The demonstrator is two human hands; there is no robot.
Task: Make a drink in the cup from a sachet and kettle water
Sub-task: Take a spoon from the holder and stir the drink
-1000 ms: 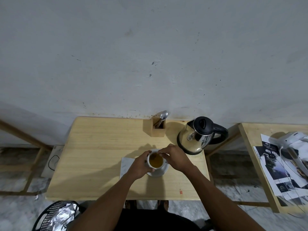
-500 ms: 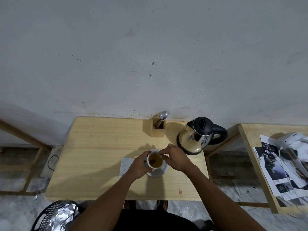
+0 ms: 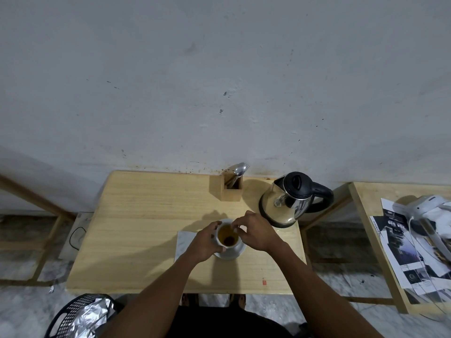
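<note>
A white cup (image 3: 220,243) of amber liquid stands on a white saucer (image 3: 234,253) at the middle of the wooden table (image 3: 146,228). A dark tea bag (image 3: 229,240) sits in the liquid near the cup's near side. My left hand (image 3: 204,243) wraps the cup's left side. Over the far right rim, my right hand (image 3: 259,232) has thumb and fingertips pinched together; the bag's string is too thin to make out clearly. The steel kettle (image 3: 290,203) with a black lid stands on the table behind and right of the cup.
A white sheet (image 3: 184,240) lies under my left wrist. At the back stands a wooden holder (image 3: 231,190) with a spoon (image 3: 240,169). Another table to the right carries papers (image 3: 415,252) and a white device (image 3: 429,208). A black basket (image 3: 73,315) with foil sits on the floor.
The dark tea bag now shows in the near part of the liquid. My right fingertips have shifted slightly over the rim. My left hand stays on the cup.
</note>
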